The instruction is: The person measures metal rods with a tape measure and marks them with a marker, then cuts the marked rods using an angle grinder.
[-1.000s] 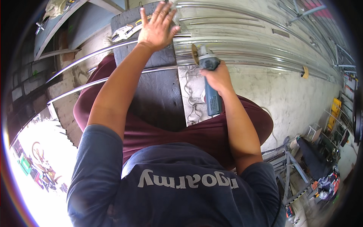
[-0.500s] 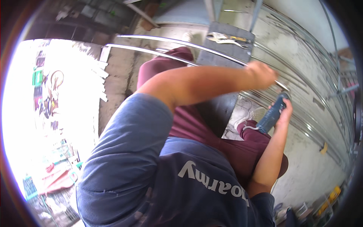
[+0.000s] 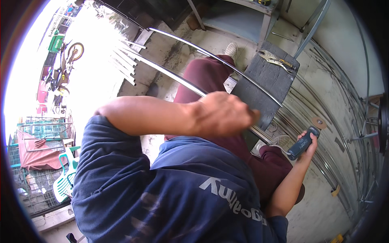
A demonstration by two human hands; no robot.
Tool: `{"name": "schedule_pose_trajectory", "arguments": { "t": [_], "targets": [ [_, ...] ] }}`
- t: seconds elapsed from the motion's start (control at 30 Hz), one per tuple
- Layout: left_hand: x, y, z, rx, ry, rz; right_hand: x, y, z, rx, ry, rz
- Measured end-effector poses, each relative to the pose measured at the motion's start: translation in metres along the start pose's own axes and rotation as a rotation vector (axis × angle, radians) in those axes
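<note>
My left hand [image 3: 227,115], slightly blurred by motion, is closed over a shiny metal tube [image 3: 174,77] that runs out to the far left. Another metal tube [image 3: 243,75] lies across a dark board [image 3: 253,69], its near end by the board's right edge. Off to the right, my right hand [image 3: 311,146] is wrapped round a dark blue angle grinder [image 3: 302,143]. Its brown disc [image 3: 319,122] points away from me and is apart from both tubes. Locking pliers [image 3: 273,60] rest on the board's far end.
Many long metal tubes [image 3: 320,160] lie on the floor at right. A metal-framed table [image 3: 235,20] stands at the far side. White tube ends [image 3: 129,67] show at left, near wire cages [image 3: 40,133], a green plastic chair [image 3: 67,174] and a motorcycle [image 3: 60,73].
My left hand has come back toward me, off the tube now lying across the board and onto the nearer one. The grinder has moved away from the tube's end. My view has shifted.
</note>
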State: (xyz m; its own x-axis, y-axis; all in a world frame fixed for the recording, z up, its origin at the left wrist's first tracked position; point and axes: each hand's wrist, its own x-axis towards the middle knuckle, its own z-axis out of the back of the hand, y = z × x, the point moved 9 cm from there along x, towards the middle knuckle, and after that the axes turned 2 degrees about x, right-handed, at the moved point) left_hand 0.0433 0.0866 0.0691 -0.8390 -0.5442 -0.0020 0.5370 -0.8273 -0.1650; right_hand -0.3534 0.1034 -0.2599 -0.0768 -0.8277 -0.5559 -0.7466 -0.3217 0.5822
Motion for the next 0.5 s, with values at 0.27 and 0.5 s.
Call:
{"name": "schedule_pose_trajectory", "arguments": {
  "t": [0.27, 0.5],
  "targets": [
    [-0.153, 0.168, -0.077, 0.029, 0.33, 0.339, 0.003, -0.016, -0.01, -0.025, -0.002, -0.001],
    [-0.265, 0.263, -0.152, 0.007, 0.663, 0.595, -0.007, -0.027, -0.037, -0.043, 0.056, -0.038]
  ]
}}
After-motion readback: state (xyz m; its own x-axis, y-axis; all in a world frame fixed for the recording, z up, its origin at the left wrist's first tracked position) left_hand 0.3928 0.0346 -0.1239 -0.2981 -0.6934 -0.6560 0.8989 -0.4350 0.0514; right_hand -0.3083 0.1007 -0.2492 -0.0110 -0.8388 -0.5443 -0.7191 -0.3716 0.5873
